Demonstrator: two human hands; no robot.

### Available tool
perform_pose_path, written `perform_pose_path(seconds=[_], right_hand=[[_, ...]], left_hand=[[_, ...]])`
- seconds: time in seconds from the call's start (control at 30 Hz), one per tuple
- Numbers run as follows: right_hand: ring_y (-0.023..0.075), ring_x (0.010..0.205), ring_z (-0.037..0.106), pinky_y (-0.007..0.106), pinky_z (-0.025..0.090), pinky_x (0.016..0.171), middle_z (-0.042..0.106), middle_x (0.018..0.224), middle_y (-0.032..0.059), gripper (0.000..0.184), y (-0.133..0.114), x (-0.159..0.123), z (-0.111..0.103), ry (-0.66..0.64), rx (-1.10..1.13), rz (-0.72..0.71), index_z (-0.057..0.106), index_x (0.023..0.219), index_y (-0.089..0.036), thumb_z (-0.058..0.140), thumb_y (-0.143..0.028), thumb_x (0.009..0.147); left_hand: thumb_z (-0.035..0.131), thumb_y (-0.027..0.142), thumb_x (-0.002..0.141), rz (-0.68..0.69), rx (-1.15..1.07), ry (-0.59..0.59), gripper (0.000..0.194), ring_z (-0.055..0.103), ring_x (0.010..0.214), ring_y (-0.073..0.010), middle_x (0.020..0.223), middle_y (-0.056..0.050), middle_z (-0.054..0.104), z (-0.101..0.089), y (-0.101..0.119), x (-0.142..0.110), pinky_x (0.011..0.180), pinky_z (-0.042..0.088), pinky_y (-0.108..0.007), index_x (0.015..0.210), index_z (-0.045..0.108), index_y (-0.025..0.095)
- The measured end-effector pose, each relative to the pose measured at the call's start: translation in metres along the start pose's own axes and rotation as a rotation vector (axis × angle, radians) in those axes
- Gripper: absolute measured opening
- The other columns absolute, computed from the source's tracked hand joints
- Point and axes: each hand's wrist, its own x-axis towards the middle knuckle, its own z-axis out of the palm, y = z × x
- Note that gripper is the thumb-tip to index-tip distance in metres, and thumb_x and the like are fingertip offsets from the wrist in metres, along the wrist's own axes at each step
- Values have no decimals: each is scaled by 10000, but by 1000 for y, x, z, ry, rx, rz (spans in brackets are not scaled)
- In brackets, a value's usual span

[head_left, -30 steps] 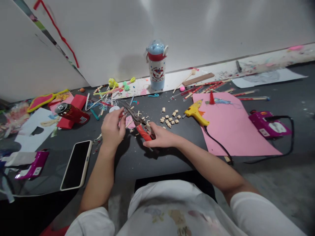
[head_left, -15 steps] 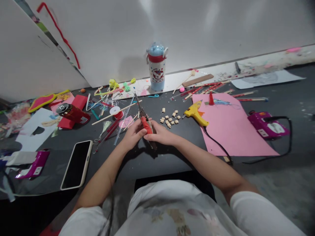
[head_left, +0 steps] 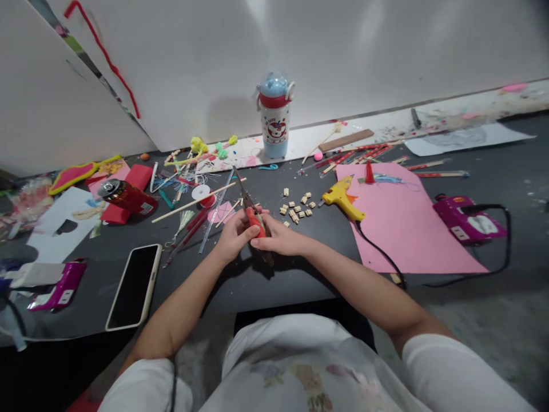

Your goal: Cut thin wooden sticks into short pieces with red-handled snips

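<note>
Both my hands meet at the middle of the dark table (head_left: 300, 274) around a pair of red-handled shears (head_left: 254, 218). My left hand (head_left: 234, 233) wraps the red handle from the left, and my right hand (head_left: 278, 237) grips it from the right. The dark blades point away from me toward the wall, over a long thin wooden stick (head_left: 193, 201) that lies slantwise. A heap of small cut wooden bits (head_left: 295, 207) lies just right of the blades.
A phone (head_left: 134, 285) lies front left and a red can (head_left: 125, 196) on its side behind it. A yellow glue gun (head_left: 342, 195) rests on pink paper (head_left: 403, 220), with a purple box (head_left: 465, 218) and black cable to the right. A blue bottle (head_left: 274, 114) stands by the wall.
My left hand came off the sticks at the left and closed on the shears' handle beside my right hand. The shears turned so the blades point away. The wooden stick now lies uncovered.
</note>
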Motion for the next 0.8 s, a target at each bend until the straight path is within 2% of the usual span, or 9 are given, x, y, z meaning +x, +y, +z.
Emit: perform_pose_path(seconds=[0.13, 0.4, 0.57, 0.67, 0.73, 0.8], right_hand=[[175, 971, 525, 394, 462, 914, 488, 1071, 70, 471, 0, -1, 0, -5, -2, -2, 422, 1147, -150, 628, -321, 759], [165, 930, 488, 385, 448, 904, 444, 1004, 52, 469, -2, -2, -1, 7, -56, -16, 412, 1125, -150, 622, -339, 751], [140, 811, 466, 337, 455, 801, 428, 888, 15, 359, 1, 0, 1, 23, -44, 6, 439, 988, -165, 621, -360, 748], [123, 760, 457, 297, 440, 731, 432, 860, 3, 330, 4, 3, 2, 36, 10, 24, 435, 942, -173, 606, -392, 764], [119, 744, 460, 284, 429, 701, 442, 849, -4, 392, 5, 3, 1, 83, 5, 78, 423, 966, -173, 629, -423, 746], [122, 742, 469, 280, 424, 682, 458, 841, -9, 479, 6, 3, -1, 137, -48, 150, 406, 995, -173, 664, -461, 712]], left_hand=[[651, 532, 737, 9, 37, 3, 554, 646, 1014, -255, 1172, -163, 640, 0, 1, 1, 851, 525, -378, 1142, 556, 166], [652, 541, 733, 32, 43, -10, 556, 647, 1011, -254, 1166, -166, 643, 0, 3, -1, 827, 528, -360, 1132, 565, 164], [656, 522, 738, 8, 13, -8, 545, 650, 996, -244, 1172, -167, 639, 0, 3, 1, 845, 524, -364, 1134, 564, 159], [603, 522, 780, -23, 53, -8, 519, 654, 978, -241, 1136, -161, 654, 0, 3, 4, 847, 521, -375, 1142, 564, 152], [537, 541, 816, 11, 173, 38, 514, 640, 1001, -241, 1121, -153, 657, -3, 4, 3, 864, 509, -381, 1148, 567, 149], [466, 541, 854, 106, 380, 169, 515, 624, 1007, -228, 1120, -140, 649, -9, 7, 1, 876, 493, -381, 1183, 553, 154]])
